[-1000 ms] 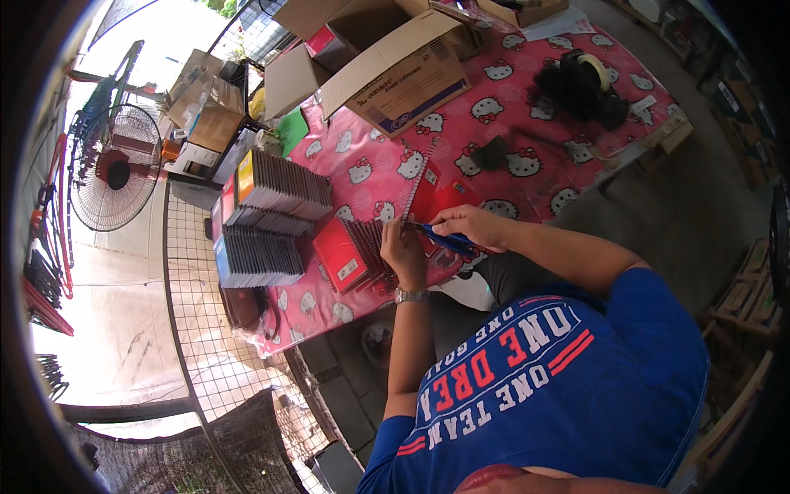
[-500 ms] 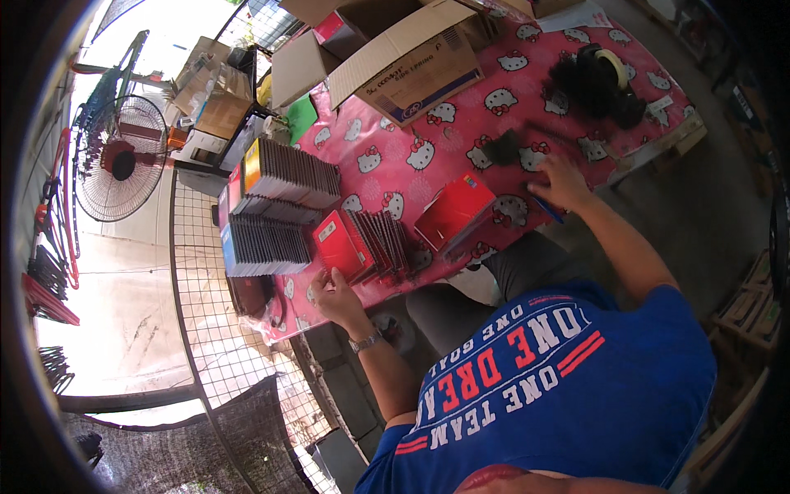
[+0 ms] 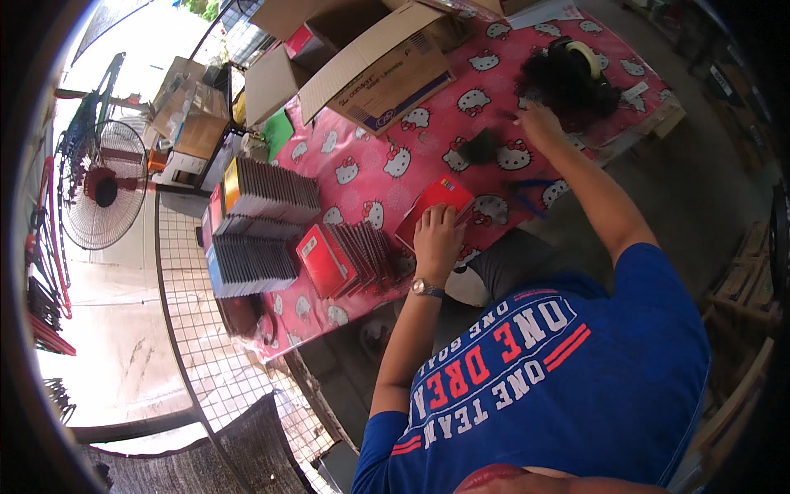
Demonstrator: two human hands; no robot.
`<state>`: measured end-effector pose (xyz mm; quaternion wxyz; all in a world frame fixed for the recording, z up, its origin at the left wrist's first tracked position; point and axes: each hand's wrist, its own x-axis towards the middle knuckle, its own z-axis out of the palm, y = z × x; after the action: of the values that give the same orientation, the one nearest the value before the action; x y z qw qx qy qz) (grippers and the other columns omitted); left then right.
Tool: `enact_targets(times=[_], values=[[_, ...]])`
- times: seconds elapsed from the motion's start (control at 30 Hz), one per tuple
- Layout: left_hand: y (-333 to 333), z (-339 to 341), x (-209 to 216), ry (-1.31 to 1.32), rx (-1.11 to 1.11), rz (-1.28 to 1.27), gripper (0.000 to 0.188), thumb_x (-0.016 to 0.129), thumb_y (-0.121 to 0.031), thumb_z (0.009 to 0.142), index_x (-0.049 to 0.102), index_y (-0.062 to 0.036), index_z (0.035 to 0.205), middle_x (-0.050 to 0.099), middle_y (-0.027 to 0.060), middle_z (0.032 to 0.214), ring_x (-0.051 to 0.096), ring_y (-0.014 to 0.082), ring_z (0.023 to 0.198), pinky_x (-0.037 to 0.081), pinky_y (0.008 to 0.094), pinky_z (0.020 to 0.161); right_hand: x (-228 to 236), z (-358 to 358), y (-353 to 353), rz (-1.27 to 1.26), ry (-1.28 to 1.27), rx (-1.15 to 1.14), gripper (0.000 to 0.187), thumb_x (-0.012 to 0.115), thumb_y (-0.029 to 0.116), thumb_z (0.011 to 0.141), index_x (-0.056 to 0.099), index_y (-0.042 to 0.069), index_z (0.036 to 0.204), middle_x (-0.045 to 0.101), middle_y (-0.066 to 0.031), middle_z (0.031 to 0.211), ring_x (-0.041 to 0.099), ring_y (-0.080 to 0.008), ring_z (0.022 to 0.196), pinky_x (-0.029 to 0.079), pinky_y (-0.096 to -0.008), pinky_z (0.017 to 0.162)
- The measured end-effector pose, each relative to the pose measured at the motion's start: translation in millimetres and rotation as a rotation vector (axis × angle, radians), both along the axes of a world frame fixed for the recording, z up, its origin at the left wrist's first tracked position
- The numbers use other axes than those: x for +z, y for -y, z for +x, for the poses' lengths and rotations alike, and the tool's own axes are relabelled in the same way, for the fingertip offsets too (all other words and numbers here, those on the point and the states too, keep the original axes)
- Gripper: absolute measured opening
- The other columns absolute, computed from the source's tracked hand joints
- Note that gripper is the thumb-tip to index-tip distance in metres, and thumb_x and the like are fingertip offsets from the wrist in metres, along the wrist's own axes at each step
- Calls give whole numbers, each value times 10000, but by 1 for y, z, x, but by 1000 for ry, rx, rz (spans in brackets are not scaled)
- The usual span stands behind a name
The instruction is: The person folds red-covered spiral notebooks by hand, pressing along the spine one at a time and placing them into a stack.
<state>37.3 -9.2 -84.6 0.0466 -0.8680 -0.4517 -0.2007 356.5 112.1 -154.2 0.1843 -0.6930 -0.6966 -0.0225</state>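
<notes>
My left hand (image 3: 439, 240), with a watch on its wrist, lies on a red-covered notebook (image 3: 437, 196) near the table's front edge, fingers stretched over the cover. Further right and farther back, my right hand (image 3: 541, 130) reaches beside a black, bushy thing (image 3: 559, 86). Its fingers are smeared by motion, and a dark blur shows by their tips; I cannot tell if it holds anything. A fanned pile of red notebooks (image 3: 329, 262) stands left of my left hand. Thin blue things (image 3: 533, 196) lie at the front edge, right of the notebook.
Tall rows of spiral-bound notebooks (image 3: 267, 193) stand at the table's left. An open cardboard box (image 3: 395, 82) sits at the back. A dark flat piece (image 3: 477, 148) lies mid-table on the pink cover (image 3: 354, 193). A tape roll (image 3: 586, 59) is at the far right; a fan (image 3: 103, 185) stands left.
My left hand has moved right, from beside the fanned pile onto the single red notebook. My right hand has gone farther back, away from the blue things, toward the black bushy thing.
</notes>
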Motion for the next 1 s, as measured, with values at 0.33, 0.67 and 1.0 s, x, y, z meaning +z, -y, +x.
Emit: enact_targets(times=[0.33, 0.67, 1.0], values=[[-8, -31, 21, -28, -68, -218, 300, 572, -76, 800, 581, -71, 1100, 622, 117, 1009, 602, 302, 972, 472, 425, 852, 40, -47, 34, 77, -714, 462, 213, 626, 112, 892, 680, 164, 1091, 602, -119, 1012, 587, -298, 977, 486, -410, 838], [-18, -30, 22, 75, 109, -115, 215, 600, -123, 813, 560, -45, 1010, 623, 118, 936, 590, 305, 930, 400, 448, 913, 65, -126, 75, -60, -793, 625, 156, 668, 221, 889, 707, 220, 1040, 554, 28, 870, 542, -145, 931, 266, -388, 879], [-17, -25, 22, 95, 87, -39, 194, 632, -231, 870, 581, -62, 950, 634, 106, 873, 599, 297, 864, 414, 442, 866, 63, -131, 80, 4, -854, 683, 181, 658, 103, 855, 691, 174, 1019, 564, 2, 994, 555, -177, 946, 351, -391, 877]])
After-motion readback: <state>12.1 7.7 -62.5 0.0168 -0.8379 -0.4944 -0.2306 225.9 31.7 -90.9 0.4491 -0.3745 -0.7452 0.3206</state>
